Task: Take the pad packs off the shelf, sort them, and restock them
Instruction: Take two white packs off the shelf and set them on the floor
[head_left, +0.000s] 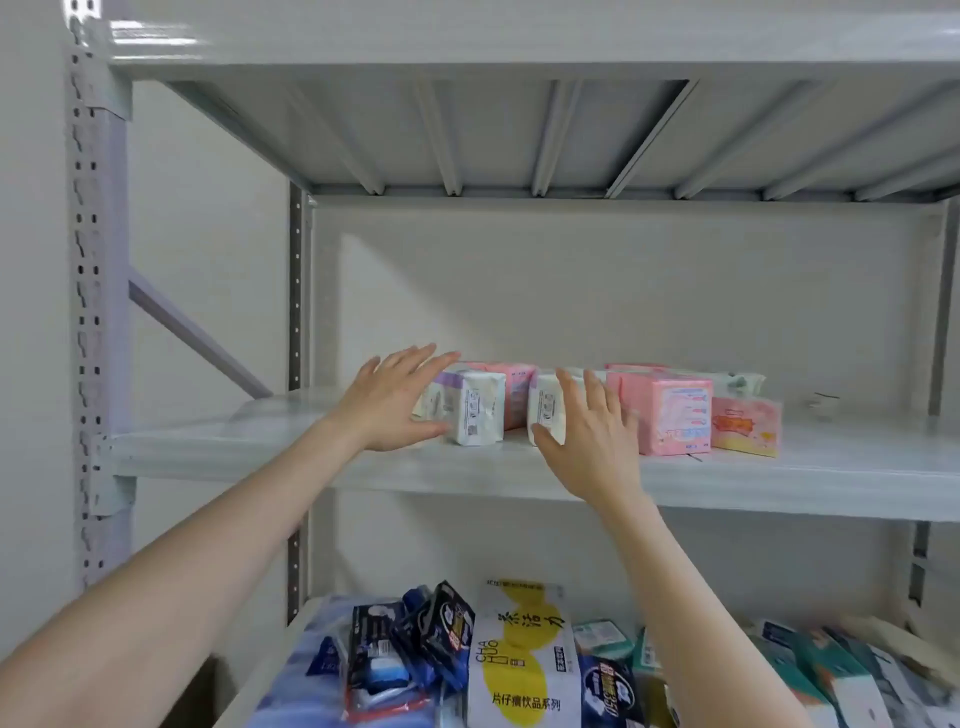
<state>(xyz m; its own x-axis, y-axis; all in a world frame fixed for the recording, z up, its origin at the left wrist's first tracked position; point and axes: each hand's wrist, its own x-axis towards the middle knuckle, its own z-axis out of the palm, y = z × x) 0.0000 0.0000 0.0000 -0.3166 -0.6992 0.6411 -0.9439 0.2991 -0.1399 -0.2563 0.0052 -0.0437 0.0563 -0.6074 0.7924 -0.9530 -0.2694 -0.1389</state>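
reaching with spread fingers, left hand (395, 402) touches purple-white pack (475, 408); open right hand (589, 441) covers white pack (545, 402).

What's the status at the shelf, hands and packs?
Left hand open, on the left white pack. Right hand open, against the second white pack. Pink pack beside it on the shelf. Nothing blocking.
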